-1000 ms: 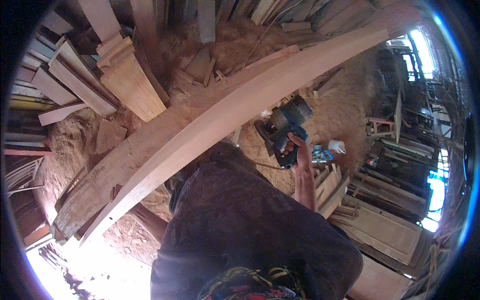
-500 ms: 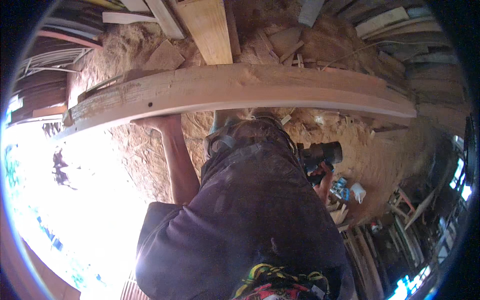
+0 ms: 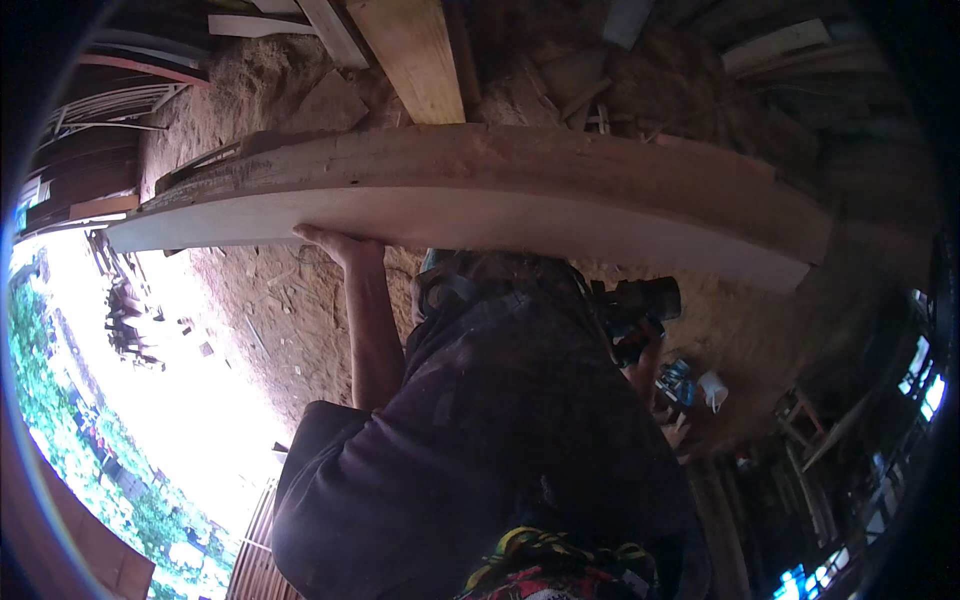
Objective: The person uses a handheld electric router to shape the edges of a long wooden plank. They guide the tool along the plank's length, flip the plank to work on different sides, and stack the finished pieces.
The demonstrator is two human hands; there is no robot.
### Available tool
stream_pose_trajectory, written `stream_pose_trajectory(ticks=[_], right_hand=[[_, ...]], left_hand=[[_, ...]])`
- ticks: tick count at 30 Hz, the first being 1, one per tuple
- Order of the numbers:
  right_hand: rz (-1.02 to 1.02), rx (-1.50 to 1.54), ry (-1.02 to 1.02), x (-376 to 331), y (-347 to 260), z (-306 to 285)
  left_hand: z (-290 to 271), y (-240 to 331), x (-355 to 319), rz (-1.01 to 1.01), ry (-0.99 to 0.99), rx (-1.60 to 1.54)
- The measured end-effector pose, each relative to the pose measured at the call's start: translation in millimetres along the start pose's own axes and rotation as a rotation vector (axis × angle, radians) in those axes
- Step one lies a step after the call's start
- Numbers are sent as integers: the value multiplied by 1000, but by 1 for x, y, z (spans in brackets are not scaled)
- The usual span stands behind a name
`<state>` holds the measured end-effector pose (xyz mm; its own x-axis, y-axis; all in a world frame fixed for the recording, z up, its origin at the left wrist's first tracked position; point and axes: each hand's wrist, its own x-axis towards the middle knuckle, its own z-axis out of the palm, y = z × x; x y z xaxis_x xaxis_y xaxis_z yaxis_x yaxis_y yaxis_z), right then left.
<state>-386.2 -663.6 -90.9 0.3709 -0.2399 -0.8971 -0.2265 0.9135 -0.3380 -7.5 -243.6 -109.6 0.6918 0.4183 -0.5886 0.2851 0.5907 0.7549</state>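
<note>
We see the long pale plank (image 3: 470, 205) lying crosswise before us, its long axis running left to right. Our left hand (image 3: 335, 243) is pressed against its near lower edge, left of middle, fingers spread flat on the wood. Our right hand (image 3: 640, 352), well below the plank, grips a dark power tool (image 3: 640, 300) beside the hip.

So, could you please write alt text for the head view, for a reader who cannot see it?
Seen from above, a person's left hand presses on the near edge of a long curved plank, while the right hand, mostly hidden by the torso, carries a dark power tool. Sawdust floor and stacked boards surround them.
</note>
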Motion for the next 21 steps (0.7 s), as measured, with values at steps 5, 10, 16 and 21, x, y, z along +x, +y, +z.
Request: stream_pose_trajectory(ticks=[5, 10, 16, 21], right_hand=[[-142, -97, 222, 21, -1, 3], [-134, -147, 246, 13, -9, 27], [-84, -175, 222, 9, -13, 39], [-79, -225, 151, 38, -12, 27]], left_hand=[[-38, -8, 20, 35, -125, -103], [-19, 1, -2, -66, 103, -35], [-25, 17, -4, -153, 132, 369], [-13, 14, 11, 28, 159, 510]])
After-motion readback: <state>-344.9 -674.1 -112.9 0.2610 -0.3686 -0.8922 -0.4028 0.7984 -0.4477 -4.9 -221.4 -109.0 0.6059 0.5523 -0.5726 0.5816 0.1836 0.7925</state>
